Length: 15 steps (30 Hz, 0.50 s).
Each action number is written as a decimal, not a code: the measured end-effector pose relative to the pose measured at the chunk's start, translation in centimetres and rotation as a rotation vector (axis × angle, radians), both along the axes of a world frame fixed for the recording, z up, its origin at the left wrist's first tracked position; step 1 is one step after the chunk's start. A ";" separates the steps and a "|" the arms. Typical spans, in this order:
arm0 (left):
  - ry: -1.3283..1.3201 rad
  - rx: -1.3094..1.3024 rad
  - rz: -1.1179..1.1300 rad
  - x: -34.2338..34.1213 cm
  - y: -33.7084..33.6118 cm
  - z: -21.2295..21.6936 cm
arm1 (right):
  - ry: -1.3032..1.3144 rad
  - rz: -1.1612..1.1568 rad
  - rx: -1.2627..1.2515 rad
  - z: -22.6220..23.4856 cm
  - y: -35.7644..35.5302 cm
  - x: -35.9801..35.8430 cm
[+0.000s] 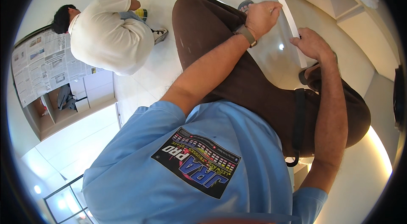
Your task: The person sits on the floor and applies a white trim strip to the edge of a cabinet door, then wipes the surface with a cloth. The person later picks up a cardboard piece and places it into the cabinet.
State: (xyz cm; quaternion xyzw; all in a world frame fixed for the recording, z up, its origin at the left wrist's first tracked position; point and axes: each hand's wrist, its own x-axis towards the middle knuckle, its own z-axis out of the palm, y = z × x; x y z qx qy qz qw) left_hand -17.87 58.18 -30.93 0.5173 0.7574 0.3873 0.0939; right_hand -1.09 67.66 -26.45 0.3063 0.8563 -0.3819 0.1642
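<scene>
A long white panel [289,15] stands on its side between my legs, its narrow edge facing up and running away from me. My left hand [262,19], with a watch [246,35] on the wrist, is just left of that edge. Its fingers are curled into a pinch, and whatever they hold is too small to make out. My right hand [313,45] grips the panel near its close end, with the thumb against the edge and the other fingers partly hidden. A small dark spot shows beside that thumb.
To the left a person in a white shirt [114,37] crouches on the pale floor [146,77]. Behind them, newspaper [46,63] covers a cabinet top, above an open compartment with a dark bag [65,97]. Wood-coloured shelving [356,16] stands at the right. My brown-trousered legs [254,80] flank the panel.
</scene>
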 end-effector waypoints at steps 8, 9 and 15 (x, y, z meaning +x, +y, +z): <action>-0.106 0.037 0.064 -0.2 -0.1 0.2 | 0.000 0.003 -0.041 0.5 -0.1 -0.2; -0.069 -0.019 0.060 -0.1 -0.2 0.2 | 0.014 -0.001 -0.023 0.4 -0.2 -0.2; -0.167 0.093 0.089 -0.2 -0.3 0.5 | 0.042 0.006 -0.024 0.6 -0.3 -0.3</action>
